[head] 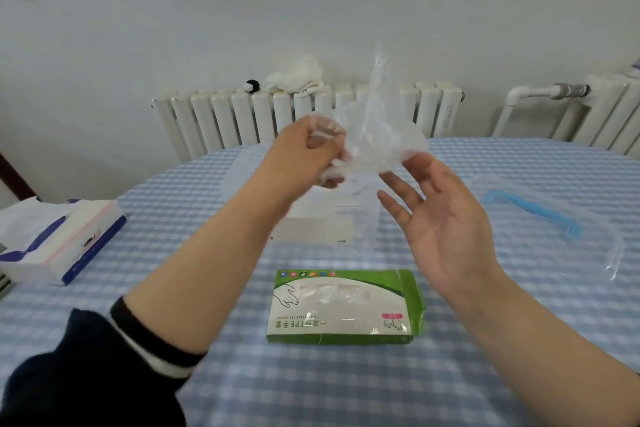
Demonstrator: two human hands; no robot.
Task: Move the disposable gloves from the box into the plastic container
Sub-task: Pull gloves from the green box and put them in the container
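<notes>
My left hand (313, 152) is raised above the table and grips a bunch of clear disposable gloves (377, 135), which fan upward and to the right. My right hand (443, 215) is beside them, palm up with fingers spread, its fingertips touching the lower edge of the plastic. The green and white glove box (346, 308) lies flat on the table below, more gloves showing through its opening. The clear plastic container (325, 218) stands behind the box, partly hidden by my left forearm.
The table has a blue checked cloth (311, 388). A tissue pack (59, 243) lies at the left edge. A clear lid with a blue clip (533, 215) rests at the right. A white radiator (242, 118) with cloths on top stands behind the table.
</notes>
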